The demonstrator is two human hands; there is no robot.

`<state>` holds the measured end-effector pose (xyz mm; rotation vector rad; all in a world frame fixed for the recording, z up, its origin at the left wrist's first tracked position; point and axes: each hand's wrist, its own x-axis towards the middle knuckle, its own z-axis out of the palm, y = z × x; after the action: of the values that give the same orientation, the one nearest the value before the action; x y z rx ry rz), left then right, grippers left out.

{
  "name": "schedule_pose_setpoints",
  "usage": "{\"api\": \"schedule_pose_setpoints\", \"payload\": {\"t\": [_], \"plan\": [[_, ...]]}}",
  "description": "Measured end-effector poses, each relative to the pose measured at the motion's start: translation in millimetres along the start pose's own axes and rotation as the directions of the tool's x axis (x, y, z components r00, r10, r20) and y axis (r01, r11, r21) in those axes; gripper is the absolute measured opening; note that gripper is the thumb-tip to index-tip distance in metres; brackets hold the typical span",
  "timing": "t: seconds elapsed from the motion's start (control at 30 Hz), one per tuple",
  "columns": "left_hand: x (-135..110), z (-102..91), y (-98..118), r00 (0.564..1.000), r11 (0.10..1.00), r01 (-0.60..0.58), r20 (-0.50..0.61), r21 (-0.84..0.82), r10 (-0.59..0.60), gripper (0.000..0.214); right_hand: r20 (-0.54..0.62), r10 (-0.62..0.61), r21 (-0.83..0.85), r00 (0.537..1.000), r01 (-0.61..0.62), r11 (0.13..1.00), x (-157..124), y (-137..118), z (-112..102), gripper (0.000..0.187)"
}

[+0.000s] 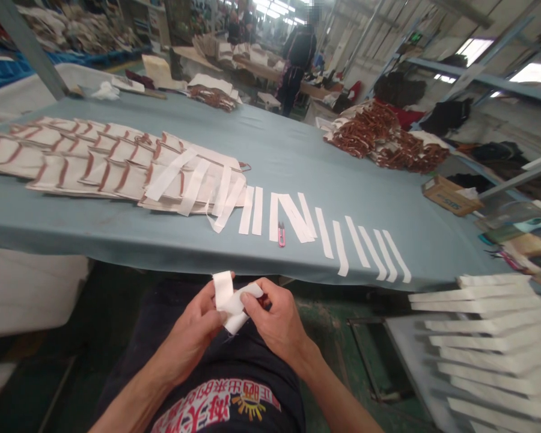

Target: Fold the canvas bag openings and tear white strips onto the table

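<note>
Just off the table's near edge, my left hand (pixel 202 316) and my right hand (pixel 273 310) both grip a white fabric strip (pixel 228 293). The strip is bent over on itself between them, with one end pointing up at the left and loose threads at its lower edge. Thumbs press on it from above; the fingertips underneath are hidden. Beyond my hands, several similar white strips (pixel 274 216) lie in a slanting row on the table (pixel 293 162). Among them rests a pair of pink-handled thread snips (pixel 281 234).
Overlapping cream pieces with brown trim (pixel 103 159) cover the table's left side. A brown-and-cream heap (pixel 383 135) and a cardboard box (pixel 451 195) are at the right. Long cream strips (pixel 482 343) hang over a surface at lower right. A person (pixel 297 54) stands beyond the table.
</note>
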<state>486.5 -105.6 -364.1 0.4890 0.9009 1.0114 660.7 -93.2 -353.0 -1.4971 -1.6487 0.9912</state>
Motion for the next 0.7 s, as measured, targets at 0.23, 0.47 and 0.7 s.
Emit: {"api": "schedule_pose_setpoints", "payload": {"t": [0.23,0.47,0.7], "plan": [[3.5,4.5,-6.4,0.994,0.973,-0.057,-0.079,0.222,0.076,0.054,-0.011,0.01,0.079,1.0,-0.009,0.997,1.7,-8.4,-7.7,0.021],[3.1,3.4,-7.9,0.995,0.909,-0.089,0.006,0.406,0.095,0.012,-0.153,-0.075,0.12,0.985,0.094,0.988,6.7,-20.5,-43.1,0.024],[-12.7,7.0,-14.4,0.991,0.905,-0.075,0.13,0.418,0.022,0.02,-0.228,0.087,0.459,0.97,0.029,0.888,14.7,-19.5,-68.6,0.029]]}}
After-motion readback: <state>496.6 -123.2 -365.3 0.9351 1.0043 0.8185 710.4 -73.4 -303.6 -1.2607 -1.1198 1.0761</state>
